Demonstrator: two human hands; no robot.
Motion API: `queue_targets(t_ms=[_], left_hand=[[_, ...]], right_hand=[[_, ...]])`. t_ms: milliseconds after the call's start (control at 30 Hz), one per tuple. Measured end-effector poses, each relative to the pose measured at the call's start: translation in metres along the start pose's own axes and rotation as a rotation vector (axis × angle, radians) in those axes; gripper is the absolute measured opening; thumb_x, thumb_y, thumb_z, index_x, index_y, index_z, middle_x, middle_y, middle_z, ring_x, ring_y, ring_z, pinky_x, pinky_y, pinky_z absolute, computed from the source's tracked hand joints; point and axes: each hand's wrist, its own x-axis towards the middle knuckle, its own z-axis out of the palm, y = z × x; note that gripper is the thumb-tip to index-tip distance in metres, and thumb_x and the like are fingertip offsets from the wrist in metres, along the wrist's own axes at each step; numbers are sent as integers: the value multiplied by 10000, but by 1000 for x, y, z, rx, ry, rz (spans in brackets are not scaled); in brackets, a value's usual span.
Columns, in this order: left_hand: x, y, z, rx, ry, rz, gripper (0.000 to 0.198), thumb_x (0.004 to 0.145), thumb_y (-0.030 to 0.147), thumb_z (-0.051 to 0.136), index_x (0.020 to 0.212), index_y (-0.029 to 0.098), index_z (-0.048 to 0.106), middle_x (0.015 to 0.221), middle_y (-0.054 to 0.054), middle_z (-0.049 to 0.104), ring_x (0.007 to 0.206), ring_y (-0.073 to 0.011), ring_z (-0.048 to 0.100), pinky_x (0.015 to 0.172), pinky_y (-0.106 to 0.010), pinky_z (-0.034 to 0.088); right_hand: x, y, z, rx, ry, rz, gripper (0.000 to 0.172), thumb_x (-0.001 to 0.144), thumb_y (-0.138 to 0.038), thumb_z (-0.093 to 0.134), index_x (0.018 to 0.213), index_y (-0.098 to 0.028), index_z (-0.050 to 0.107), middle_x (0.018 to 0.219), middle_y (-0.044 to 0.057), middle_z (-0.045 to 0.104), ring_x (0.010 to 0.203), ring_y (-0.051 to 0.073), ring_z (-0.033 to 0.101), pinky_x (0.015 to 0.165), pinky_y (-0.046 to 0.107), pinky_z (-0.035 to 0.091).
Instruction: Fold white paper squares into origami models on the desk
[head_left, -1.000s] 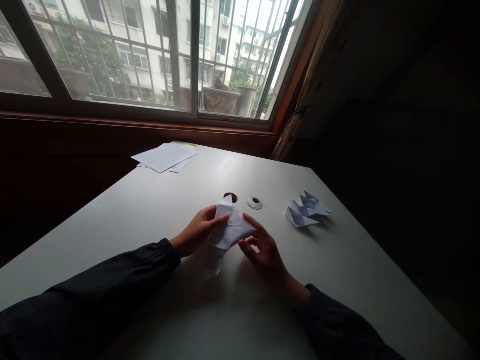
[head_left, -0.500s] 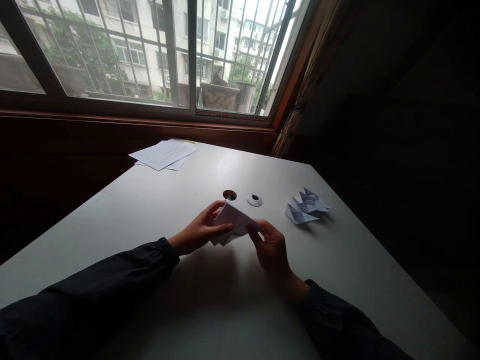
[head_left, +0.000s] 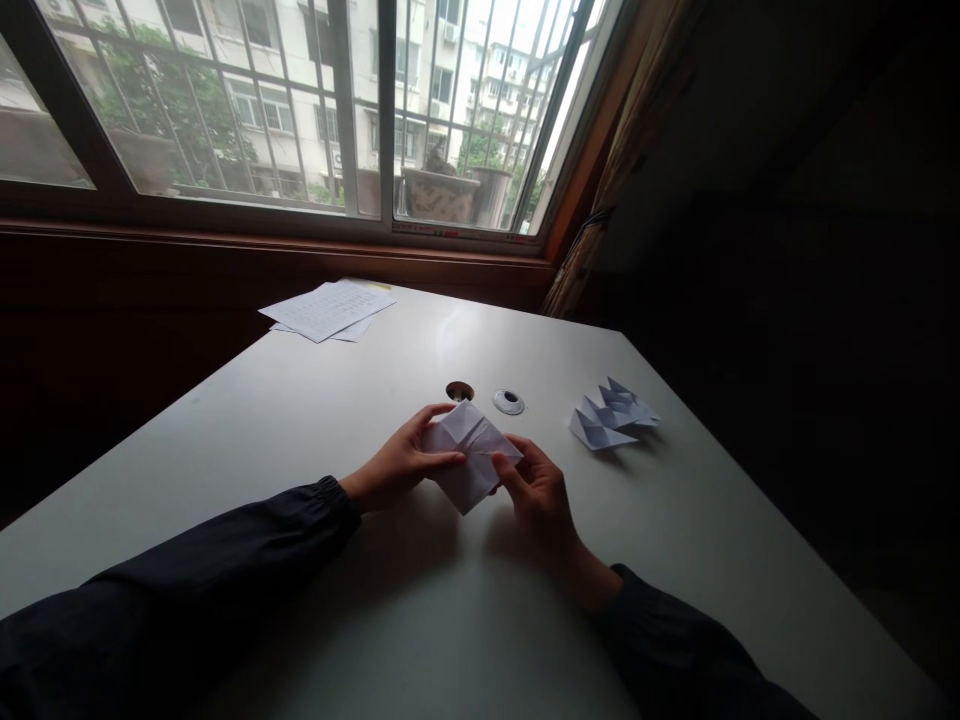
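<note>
A folded white paper (head_left: 471, 478) is held between my two hands, raised over the table. It shows a roughly diamond-shaped face with flaps and creases that meet near its middle. My left hand (head_left: 409, 450) pinches its left corner, thumb on the front and fingers behind. On the other side, my right hand (head_left: 536, 488) grips the right corner, with the thumb pressed on the front face. The fingers behind the paper are partly hidden.
Folded paper pieces (head_left: 611, 415) stand at the right of the white table (head_left: 300, 420). Written sheets (head_left: 326, 310) lie at the far left corner. Beyond my hands are a round hole (head_left: 460, 390) and its cover (head_left: 508, 401). A barred window (head_left: 300, 110) rises behind.
The folded paper has turned in my hands, so a flat, creased diamond face now shows where a slanted side with points below it was. My hands have barely shifted.
</note>
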Motion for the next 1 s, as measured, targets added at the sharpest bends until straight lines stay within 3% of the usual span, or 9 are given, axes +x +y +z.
queue_targets(t_ms=[67,167,267,400,567,667,800,867,1000], left_hand=[[2,-3,-4,78,91,29,786,753,415,845,1418,253,459,1208,-123,638,948,-237,678,751,-318,559],[4,-4,-9,263,183,118,598,813,489,774,1313,237,565,1200,-114,648,916,-222,686,694,-278,548],[4,-4,-12,443,190,213,417,890,524,674,1146,195,676,1135,-105,694,960,-234,685,727,-278,546],[2,-2,-10,505,166,246,397,949,530,583,1130,192,688,1101,-104,715,1021,-251,686,769,-294,562],[-2,4,2,460,80,189,462,927,504,630,1292,222,599,1174,-123,688,1000,-247,696,782,-329,587],[-4,7,8,425,82,174,456,913,471,662,1289,221,600,1263,-141,650,1089,-272,668,818,-351,591],[-6,8,8,290,55,133,540,860,409,744,1345,243,575,1414,-142,557,1141,-281,639,879,-381,581],[-5,7,6,172,26,97,573,847,374,764,1366,250,554,1416,-136,552,1114,-270,648,884,-383,577],[-4,5,5,15,57,89,627,810,317,805,1370,256,529,1342,-127,586,1052,-247,659,850,-354,570]], right_hand=[[-1,-1,1,-9,20,-5,317,938,-440,668,1158,-211,661,881,23,706,651,156,636,631,315,545],[-1,-3,1,-2,24,-8,319,940,-444,664,1161,-215,661,904,27,702,656,157,635,648,328,548],[-1,-1,-1,30,-43,-9,341,950,-461,644,1199,-227,653,948,37,696,671,161,632,656,332,542],[0,5,-4,133,-161,-9,443,983,-571,528,1251,-240,647,1030,71,679,775,196,643,688,342,546],[4,9,-1,231,-251,24,584,989,-652,427,1380,-255,600,1093,102,665,952,251,654,786,399,574],[5,7,2,119,-233,-2,476,967,-540,582,1384,-311,589,1216,98,642,1078,270,645,839,409,584],[4,3,3,-4,-180,-40,516,945,-431,660,1437,-362,518,1442,94,521,1284,305,557,892,429,599],[3,2,3,11,-163,-3,529,946,-427,659,1447,-357,505,1465,96,508,1290,305,561,913,443,599],[4,5,4,150,-141,85,544,919,-445,690,1421,-311,527,1361,93,603,1112,268,664,926,479,605]])
